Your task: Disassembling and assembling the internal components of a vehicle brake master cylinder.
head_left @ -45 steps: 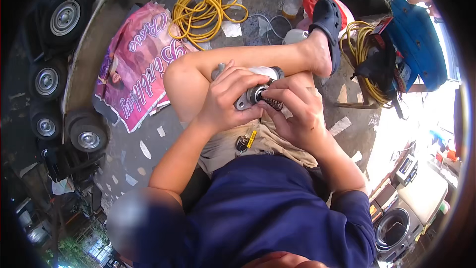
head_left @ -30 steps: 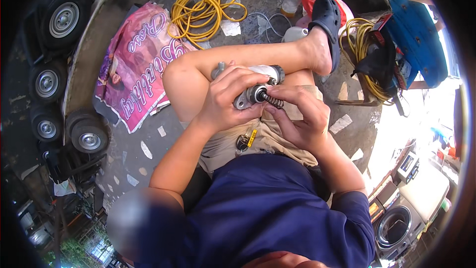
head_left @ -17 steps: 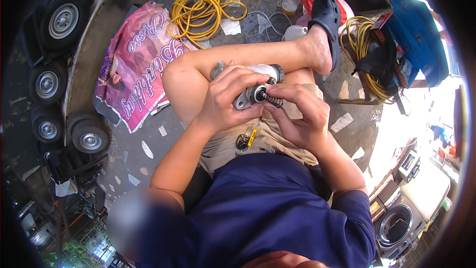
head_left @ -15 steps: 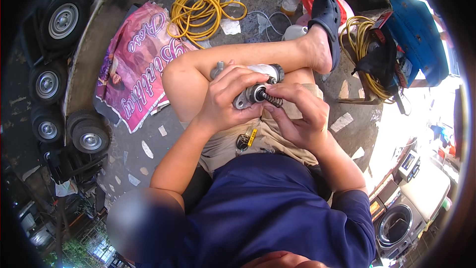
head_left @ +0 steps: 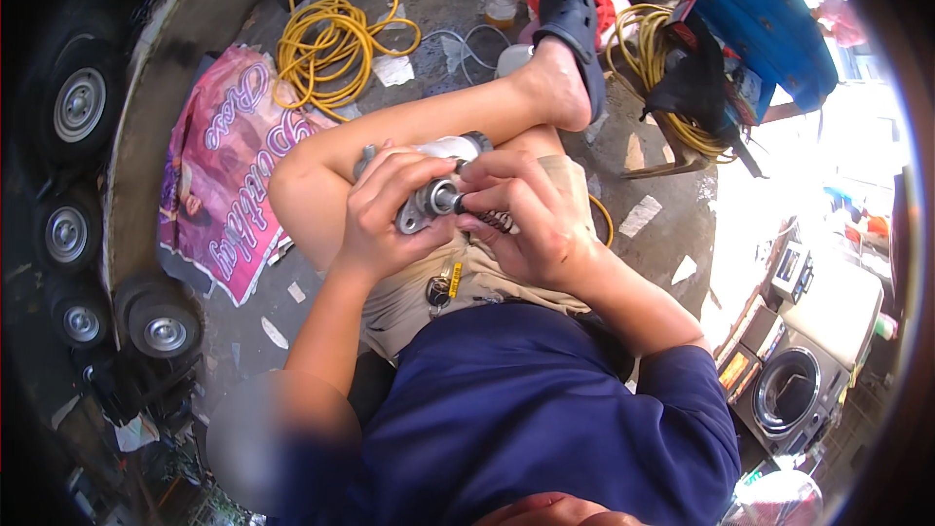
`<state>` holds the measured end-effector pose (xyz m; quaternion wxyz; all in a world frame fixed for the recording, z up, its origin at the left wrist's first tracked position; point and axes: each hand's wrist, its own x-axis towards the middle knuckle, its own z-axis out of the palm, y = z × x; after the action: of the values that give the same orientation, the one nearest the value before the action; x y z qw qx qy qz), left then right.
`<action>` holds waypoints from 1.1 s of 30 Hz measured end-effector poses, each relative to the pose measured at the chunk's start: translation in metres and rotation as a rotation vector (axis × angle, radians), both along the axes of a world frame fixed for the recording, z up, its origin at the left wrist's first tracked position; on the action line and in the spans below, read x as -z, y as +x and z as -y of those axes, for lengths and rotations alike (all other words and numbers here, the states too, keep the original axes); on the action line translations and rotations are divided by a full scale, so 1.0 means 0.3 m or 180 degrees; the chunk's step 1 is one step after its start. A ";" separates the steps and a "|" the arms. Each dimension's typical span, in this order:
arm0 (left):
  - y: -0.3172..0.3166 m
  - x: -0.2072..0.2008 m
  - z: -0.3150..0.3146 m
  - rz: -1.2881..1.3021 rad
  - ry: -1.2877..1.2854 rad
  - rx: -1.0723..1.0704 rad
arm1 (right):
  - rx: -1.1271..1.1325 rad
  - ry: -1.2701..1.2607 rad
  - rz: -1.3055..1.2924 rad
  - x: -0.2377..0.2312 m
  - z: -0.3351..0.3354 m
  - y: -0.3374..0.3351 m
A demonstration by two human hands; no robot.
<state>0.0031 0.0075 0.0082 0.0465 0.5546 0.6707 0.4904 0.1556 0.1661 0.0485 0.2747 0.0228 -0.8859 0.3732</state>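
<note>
**Dark tip at the mouth of the metal housing**

I have the metal housing point(head_left: 429, 203) over the lap, close to the crossed leg point(head_left: 419, 127); whether the two touch I cannot tell. Half a second ago the dark end of the spring piece point(head_left: 494, 220) filled the round mouth of the housing; now bright metal shows there, with that end at its right edge. I cannot tell whether any of it sits inside.

The mouth faces right and a little toward the body. The spring piece's long axis slants from the mouth down to the right, its dark tip toward the housing, its far end under the fingers.

My left hand point(head_left: 383, 219) is curled around the housing, thumb below. My right hand point(head_left: 545, 219) pinches the spring piece between thumb and fingers, which cover more of the coils than before.

The whole view has swung, so the clog point(head_left: 565, 15) on the raised foot lies farther left. Just below the hands, a yellow tag point(head_left: 455, 281) hangs at the shorts. Farther out, a coiled yellow cord point(head_left: 317, 49) and a pink banner point(head_left: 229, 170) lie on the floor, with wheels point(head_left: 80, 105) along the left and a blue panel point(head_left: 765, 24) upper right.
</note>
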 end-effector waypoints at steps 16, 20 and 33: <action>-0.053 -0.057 0.084 0.0979 0.0265 -0.1192 | 0.0133 -0.2627 0.0248 -0.004 -0.131 0.083; -0.035 -0.140 0.046 0.2270 0.0895 -0.1104 | 0.0000 -0.4442 0.0168 0.114 -0.226 0.120; 0.124 0.022 0.155 0.3360 -0.1557 -0.1961 | 0.3001 -0.0556 0.0587 0.341 -1.013 0.390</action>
<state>0.0402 -0.0391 0.0015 0.3514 -0.0043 0.7780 0.5207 0.2728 0.4700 -0.0537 0.3351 -0.4372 -0.7857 0.2815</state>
